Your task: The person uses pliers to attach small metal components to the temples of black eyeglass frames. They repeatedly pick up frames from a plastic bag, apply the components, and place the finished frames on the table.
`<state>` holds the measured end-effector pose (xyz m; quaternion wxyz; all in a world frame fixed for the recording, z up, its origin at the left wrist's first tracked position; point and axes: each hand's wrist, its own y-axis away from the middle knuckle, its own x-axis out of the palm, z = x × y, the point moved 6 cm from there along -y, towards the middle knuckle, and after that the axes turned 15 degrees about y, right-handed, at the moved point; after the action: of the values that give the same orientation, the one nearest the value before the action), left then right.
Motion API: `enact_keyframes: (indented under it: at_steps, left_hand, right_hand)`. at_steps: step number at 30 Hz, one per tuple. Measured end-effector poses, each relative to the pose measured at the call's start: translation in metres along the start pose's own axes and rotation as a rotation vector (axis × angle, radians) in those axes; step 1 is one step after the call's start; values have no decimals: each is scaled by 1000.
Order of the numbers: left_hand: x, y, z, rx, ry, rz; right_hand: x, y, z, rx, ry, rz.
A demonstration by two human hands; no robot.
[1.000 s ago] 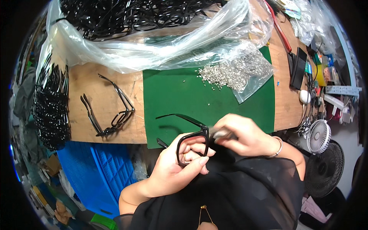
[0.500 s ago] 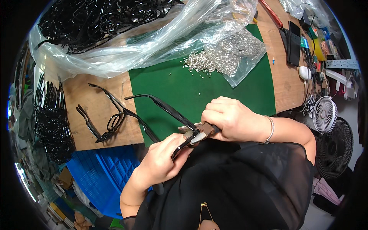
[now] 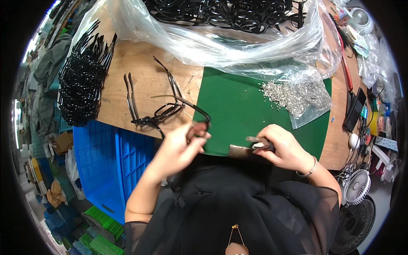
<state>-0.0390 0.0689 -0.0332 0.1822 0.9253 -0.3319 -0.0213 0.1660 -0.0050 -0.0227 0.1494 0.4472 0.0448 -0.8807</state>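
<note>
My left hand (image 3: 180,146) is closed on a black eyeglass frame, beside the left edge of the green mat (image 3: 231,110). One temple arm (image 3: 196,107) of that frame sticks out beyond my fingers; motion smears the fingertips, and my hand hides much of the rest. More black eyeglass frames (image 3: 159,115) lie with their temples spread on the wood just past this hand. In my right hand (image 3: 282,146) is a pair of pliers (image 3: 260,145), its jaws toward the left, apart from the eyeglass frame. Close by the pliers, a textured brownish block (image 3: 242,151) sits at the mat's near edge.
Small silvery metal pieces (image 3: 276,95) spill from a clear bag (image 3: 312,104) on the mat. A large plastic bag (image 3: 204,44) with black frames spans the far side. Stacked black frames (image 3: 83,80) stand at left, above a blue crate (image 3: 100,165). A phone (image 3: 355,110) lies right.
My hands have drawn apart. The pliers have come off the eyeglass frame and moved right, while my left hand has carried the frame left. The whole view has also swung leftward.
</note>
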Motion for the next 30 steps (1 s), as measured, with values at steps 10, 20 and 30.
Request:
enact_keyframes:
  at_steps: [10, 20, 30]
  left_hand:
    - [-61, -35, 5, 292, -1163, -213]
    - [-8, -190, -106, 894, -1171, -479]
    - [8, -152, -155, 537, -76, 449]
  right_hand:
    - [3, 2, -23, 123, -61, 27]
    - [9, 5, -16, 169, 195, -121]
    - [20, 10, -22, 198, 608, -71]
